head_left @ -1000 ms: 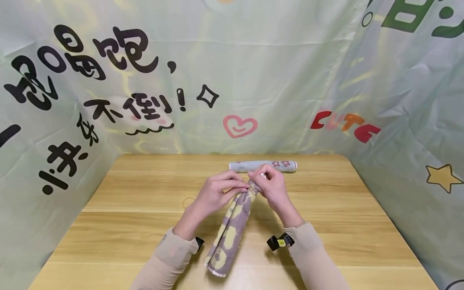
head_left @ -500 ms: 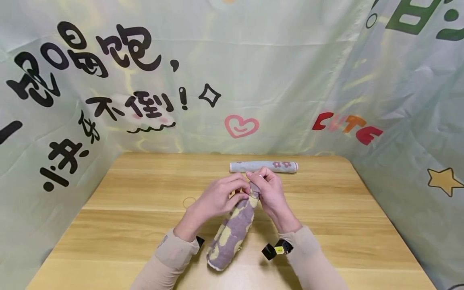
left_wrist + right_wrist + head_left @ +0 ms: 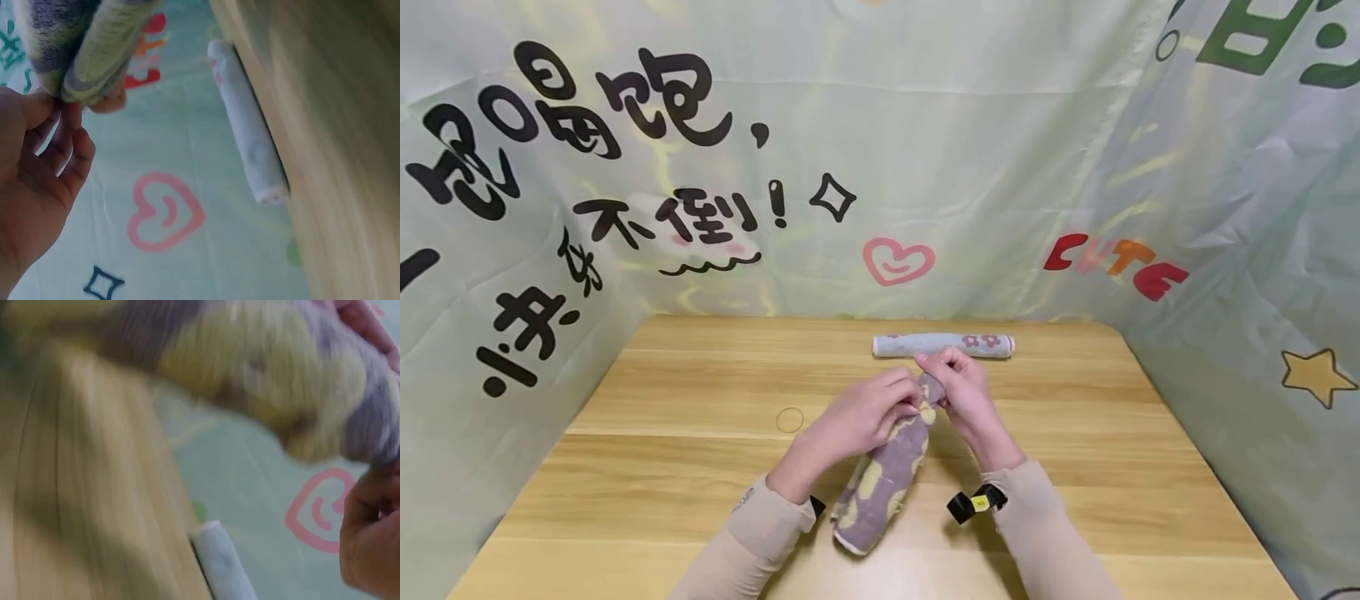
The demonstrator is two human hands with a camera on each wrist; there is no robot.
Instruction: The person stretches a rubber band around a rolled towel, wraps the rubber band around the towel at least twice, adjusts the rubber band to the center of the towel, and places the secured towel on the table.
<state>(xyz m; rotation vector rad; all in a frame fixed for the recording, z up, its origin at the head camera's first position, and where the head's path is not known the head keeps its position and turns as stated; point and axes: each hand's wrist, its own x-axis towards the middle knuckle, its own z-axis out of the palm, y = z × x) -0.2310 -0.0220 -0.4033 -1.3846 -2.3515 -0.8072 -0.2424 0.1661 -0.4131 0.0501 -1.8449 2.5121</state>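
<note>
A rolled purple-and-yellow towel [image 3: 887, 475] slants between both hands, its far end gathered into a narrow neck. My left hand [image 3: 868, 412] pinches the towel at the side of this neck with thumb and fingers. At the far tip my right hand [image 3: 966, 400] grips the gathered end. Whether anything is wound round the neck cannot be made out. In the left wrist view the left hand [image 3: 44, 169] touches the bunched cloth from below. Blurred towel cloth [image 3: 262, 369] fills the top of the right wrist view, with the right hand [image 3: 375, 544] at its edge.
A rolled light-blue towel with pink flowers [image 3: 943, 345] lies along the back of the wooden table [image 3: 685, 475]. Left of the hands lies a thin rubber band [image 3: 789, 408]. Printed cloth walls [image 3: 1000, 167] enclose the table at the back and sides.
The purple-and-yellow towel has turned about its length, so its lengthwise seam no longer faces the head camera. My left fingers have curled in closer at its neck; the right hand keeps its grip.
</note>
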